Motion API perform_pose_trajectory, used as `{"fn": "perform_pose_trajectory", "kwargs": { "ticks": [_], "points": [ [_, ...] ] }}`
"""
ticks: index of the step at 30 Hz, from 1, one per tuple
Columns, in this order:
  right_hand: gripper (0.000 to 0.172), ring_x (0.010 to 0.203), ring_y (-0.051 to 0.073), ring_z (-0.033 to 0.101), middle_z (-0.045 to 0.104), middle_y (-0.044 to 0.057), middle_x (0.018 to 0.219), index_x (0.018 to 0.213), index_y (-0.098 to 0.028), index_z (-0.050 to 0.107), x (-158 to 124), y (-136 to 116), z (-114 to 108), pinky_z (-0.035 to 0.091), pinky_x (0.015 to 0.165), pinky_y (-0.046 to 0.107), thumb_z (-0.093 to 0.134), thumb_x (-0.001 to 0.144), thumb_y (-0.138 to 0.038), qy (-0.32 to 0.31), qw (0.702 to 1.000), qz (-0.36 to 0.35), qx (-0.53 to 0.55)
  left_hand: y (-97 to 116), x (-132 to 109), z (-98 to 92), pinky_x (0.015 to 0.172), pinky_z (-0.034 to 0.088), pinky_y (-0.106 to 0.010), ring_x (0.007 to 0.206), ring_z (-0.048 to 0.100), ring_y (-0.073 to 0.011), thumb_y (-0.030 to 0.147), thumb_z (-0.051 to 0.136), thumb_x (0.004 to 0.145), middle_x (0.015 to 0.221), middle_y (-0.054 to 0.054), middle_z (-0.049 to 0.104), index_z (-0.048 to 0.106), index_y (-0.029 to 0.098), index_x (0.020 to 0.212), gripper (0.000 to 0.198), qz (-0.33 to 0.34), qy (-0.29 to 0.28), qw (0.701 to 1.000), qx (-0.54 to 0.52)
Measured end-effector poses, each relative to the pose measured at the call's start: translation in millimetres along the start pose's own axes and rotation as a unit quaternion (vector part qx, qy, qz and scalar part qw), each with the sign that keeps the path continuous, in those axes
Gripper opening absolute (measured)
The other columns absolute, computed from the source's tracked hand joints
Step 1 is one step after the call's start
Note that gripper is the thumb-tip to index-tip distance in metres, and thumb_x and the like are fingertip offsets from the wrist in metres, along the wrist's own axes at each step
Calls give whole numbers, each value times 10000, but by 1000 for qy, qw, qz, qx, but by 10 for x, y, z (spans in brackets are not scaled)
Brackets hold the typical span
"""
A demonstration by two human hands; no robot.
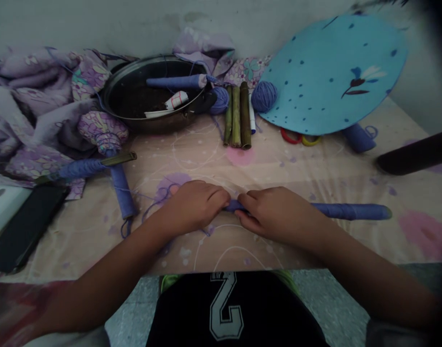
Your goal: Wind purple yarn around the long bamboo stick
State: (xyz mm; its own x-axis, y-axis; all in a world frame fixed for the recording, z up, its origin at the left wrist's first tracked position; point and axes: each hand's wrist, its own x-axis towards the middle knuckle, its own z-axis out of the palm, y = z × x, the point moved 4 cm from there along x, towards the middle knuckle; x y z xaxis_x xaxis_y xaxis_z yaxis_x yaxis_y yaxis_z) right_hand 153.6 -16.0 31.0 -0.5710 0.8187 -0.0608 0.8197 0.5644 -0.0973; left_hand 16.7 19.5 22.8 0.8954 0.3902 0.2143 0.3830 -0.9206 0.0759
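Note:
A long stick wrapped in purple yarn (351, 211) lies across the sheet in front of me, its wrapped length reaching out to the right. My right hand (275, 212) curls around its left part. My left hand (194, 205) meets it from the other side, fingertips closed on the short end showing between my hands (235, 206). Loose purple yarn strands (150, 207) trail on the sheet left of my left hand.
Behind my hands stand a dark metal pan (134, 96) holding a yarn-wrapped stick, several bamboo pieces (236, 115), and purple yarn balls (264, 96). A blue paper disc (332, 72) leans at back right. Purple floral cloth (33, 96) is heaped left, beside a black phone (26, 226).

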Motion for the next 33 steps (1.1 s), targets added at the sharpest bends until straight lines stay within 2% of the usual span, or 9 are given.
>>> {"fn": "perform_pose_trajectory", "kwargs": {
  "ticks": [4,9,18,22,26,33],
  "points": [
    [253,607,184,590,642,62,700,832,-127,610,-10,0,5,323,554,295,460,872,-327,23,998,-46,-27,-12,11,-57,590,365,-258,632,548,-139,227,389,885,684,-22,630,589,147,781,239,-20,-34,998,-44],
    [280,667,184,582,634,90,782,897,-107,601,-54,-1,-10,355,584,298,430,907,-329,77,990,-106,-50,-28,18,-133,620,381,-243,663,563,-127,273,378,906,722,-19,640,595,157,822,260,-47,-71,991,-104],
    [144,689,189,549,610,68,798,908,-122,600,-74,-45,3,381,584,307,495,871,-214,113,979,-144,-88,-50,3,-109,599,370,-229,632,552,-121,258,389,906,695,-14,634,587,150,799,250,-29,-47,990,-133],
    [141,699,188,536,600,69,794,930,-119,599,-80,-59,10,390,592,311,491,863,-181,129,974,-161,-90,-85,5,-112,604,374,-218,630,550,-109,242,422,895,699,-2,629,587,156,812,204,-37,-48,982,-178],
    [142,700,188,531,601,70,787,930,-116,600,-89,-92,-7,400,589,311,492,854,-166,157,968,-181,-78,-129,0,-131,594,375,-193,611,531,-83,253,438,896,706,9,620,583,154,803,198,-39,-37,966,-254],
    [210,698,171,567,631,86,779,921,-103,577,-100,-98,-81,448,577,294,443,907,-263,260,948,-183,-29,-181,-45,-175,605,402,-165,621,528,-62,280,469,887,738,11,620,576,147,828,181,-70,9,922,-381]
  ]
}}
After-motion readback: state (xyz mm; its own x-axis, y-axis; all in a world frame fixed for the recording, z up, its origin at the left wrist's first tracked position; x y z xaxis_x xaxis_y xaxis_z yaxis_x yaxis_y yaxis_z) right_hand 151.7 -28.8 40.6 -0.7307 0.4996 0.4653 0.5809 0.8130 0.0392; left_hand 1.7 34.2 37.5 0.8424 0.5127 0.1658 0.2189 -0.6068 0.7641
